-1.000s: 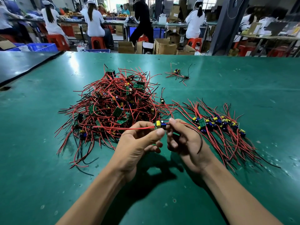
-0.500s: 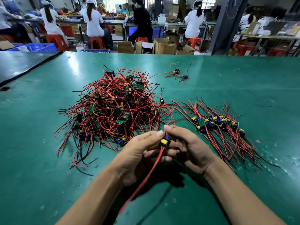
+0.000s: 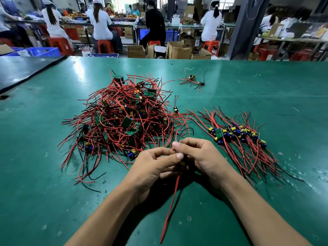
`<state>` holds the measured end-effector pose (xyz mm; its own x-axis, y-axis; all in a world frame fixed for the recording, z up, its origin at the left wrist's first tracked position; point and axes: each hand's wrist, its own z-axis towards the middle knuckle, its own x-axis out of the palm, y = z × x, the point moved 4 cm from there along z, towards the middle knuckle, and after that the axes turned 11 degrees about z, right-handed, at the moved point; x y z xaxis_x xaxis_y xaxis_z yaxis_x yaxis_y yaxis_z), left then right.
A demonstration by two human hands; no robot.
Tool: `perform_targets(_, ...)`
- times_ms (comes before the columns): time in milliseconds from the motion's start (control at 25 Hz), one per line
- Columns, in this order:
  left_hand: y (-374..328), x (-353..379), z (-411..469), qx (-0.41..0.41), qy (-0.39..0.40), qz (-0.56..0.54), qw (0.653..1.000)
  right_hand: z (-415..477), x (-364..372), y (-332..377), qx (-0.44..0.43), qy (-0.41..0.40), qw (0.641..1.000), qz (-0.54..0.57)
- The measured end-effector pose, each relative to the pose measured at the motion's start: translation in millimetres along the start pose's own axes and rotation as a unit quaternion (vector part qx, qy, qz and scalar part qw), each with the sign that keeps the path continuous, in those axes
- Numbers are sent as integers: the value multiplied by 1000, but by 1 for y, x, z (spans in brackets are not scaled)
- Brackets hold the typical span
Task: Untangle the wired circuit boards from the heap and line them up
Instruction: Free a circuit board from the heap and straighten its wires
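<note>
A dark table (image 3: pixel 21 71) fills the upper left corner, beside the green bench mat (image 3: pixel 35 174). Centre-left lies the heap (image 3: pixel 120 119) of wired circuit boards, with red and black leads splayed outward and small green boards tilted among them. Just below the heap's lower right edge, the left hand (image 3: pixel 150 169) has its fingers curled and its thumb stretched toward the right hand (image 3: pixel 205 157), whose thumb and forefinger meet it. Together they pinch one small circuit board (image 3: pixel 182 163). It is mostly hidden between the fingers, and only a yellow component shows. Its red wire (image 3: pixel 171 206) runs down between the forearms toward the bottom of the frame. A stray board (image 3: pixel 175 109) lies above the hands, near the heap's right edge. At upper centre-right a small cluster (image 3: pixel 192 80) of wired boards sits well apart. To the right of the right hand lies the lined-up row of boards (image 3: pixel 237 134), its leads trailing toward the lower right.
</note>
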<state>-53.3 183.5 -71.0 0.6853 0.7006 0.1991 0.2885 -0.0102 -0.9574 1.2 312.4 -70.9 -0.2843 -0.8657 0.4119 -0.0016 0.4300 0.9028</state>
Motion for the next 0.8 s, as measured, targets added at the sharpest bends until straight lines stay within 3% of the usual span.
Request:
perform_targets(440, -3, 2, 0, -44, 42, -24, 998, 5, -11, 5, -2, -59, 998, 4)
perform_targets(800, -2, 4, 0, -20, 6, -13, 1000, 1, 2, -4, 35, 36, 998, 38)
